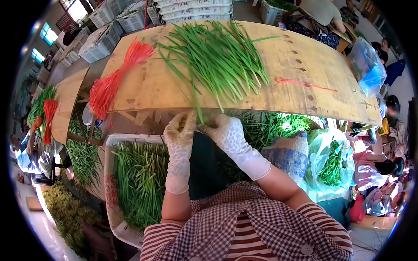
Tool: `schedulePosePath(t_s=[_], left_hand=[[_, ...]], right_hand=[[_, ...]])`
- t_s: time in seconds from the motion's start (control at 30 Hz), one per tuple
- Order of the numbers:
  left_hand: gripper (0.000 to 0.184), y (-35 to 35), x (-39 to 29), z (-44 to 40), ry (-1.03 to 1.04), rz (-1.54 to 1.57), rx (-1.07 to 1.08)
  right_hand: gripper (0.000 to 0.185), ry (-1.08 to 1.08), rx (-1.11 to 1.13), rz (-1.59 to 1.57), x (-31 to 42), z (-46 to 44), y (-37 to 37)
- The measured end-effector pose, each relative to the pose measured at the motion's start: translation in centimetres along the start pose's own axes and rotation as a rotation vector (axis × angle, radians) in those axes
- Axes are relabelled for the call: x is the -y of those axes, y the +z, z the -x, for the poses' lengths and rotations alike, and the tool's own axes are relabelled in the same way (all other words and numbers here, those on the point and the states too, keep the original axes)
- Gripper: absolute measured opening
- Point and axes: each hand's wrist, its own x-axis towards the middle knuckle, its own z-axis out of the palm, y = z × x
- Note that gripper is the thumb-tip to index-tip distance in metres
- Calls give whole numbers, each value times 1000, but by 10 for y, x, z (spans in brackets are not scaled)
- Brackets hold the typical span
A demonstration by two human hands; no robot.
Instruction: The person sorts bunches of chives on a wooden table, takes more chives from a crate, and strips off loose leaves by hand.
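A loose pile of garlic chives (213,56) lies on the wooden table, stem ends towards me. One garlic chive stalk (199,111) hangs over the table's near edge, its lower end between my hands. My left hand (180,132), in a patterned whitish glove, is closed with its fingertips pinched at the stalk. My right hand (228,135), gloved alike, is closed too, thumb and finger at the stalk's lower end. Red ties (115,80) lie bundled at the table's left, and a few loose red ties (305,83) lie right of the pile.
A white crate (109,174) packed with greens stands by my left arm. To my right are a plastic bag (328,167) of greens and a blue-grey sack (287,156). The table's near edge (270,112) runs just beyond my hands. Other people sit at both sides.
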Motion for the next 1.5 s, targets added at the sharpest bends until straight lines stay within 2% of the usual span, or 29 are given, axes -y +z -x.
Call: schedulePosePath(t_s=[0.03,0.07,0.17,0.2,0.3,0.33,0.43,0.47,0.5,0.57,0.63,0.7,0.77,0.87,0.97,1.0,1.1,1.13,1.17,1.2,1.23,1.27,1.33,1.43,1.5], left_hand=[[24,1,-2,2,-7,-38,8],[22,1,2,1,-54,8,44],[18,3,14,-1,-149,132,116],[17,4,14,3,-154,161,115],[16,7,26,9,-76,86,54],[16,8,28,10,-29,36,22],[14,-6,20,-3,117,160,-85],[17,-12,11,-5,165,229,-87],[19,-12,-11,-3,164,354,-98],[26,-11,-52,2,154,599,-118],[25,-26,-46,-10,-38,622,74],[20,-27,-37,-19,-165,715,215],[14,-14,-26,-24,-231,889,311],[16,-5,-13,-20,-262,713,258],[25,1,-11,-15,-259,560,177],[27,8,-14,-12,-261,492,151],[28,17,2,-13,-277,417,173],[28,19,9,-15,-261,403,162],[27,22,14,-17,-244,391,151],[22,27,0,-13,-318,415,21],[18,23,2,-12,-292,469,94],[15,14,4,-13,-264,521,167],[11,9,-2,-12,-141,648,298],[14,0,-64,-2,87,839,512],[15,-5,-77,-6,62,856,444]], right_hand=[[30,-80,-46,187,-2,4,-2],[26,-102,-77,106,-8,5,0],[25,197,79,-560,-14,6,-3],[23,236,168,-773,-20,2,-4],[22,405,185,-985,-26,15,-7],[26,482,122,-1127,-21,22,-11],[27,493,150,-959,-40,37,-31],[26,344,399,-470,-70,39,-36],[23,213,537,338,-43,42,-55],[22,-144,323,758,-91,57,-42],[25,-190,-56,363,-40,48,-49],[26,-318,-296,504,5,34,-52],[28,-238,-261,634,14,8,-47],[30,-132,-167,860,-7,-27,-34],[28,172,41,-136,2,-32,-61],[25,185,18,-167,22,-21,-70],[23,150,331,-272,27,2,-58],[24,1,385,-181,20,4,-56],[24,-118,186,-9,14,2,-56],[24,-236,-10,164,7,-3,-57],[24,-353,-204,336,8,-9,-59],[24,-379,-341,517,15,-23,-66],[22,-424,-395,734,17,-56,-74],[19,-470,-191,1147,-3,-116,-61],[16,-342,-309,701,5,-124,-75]])
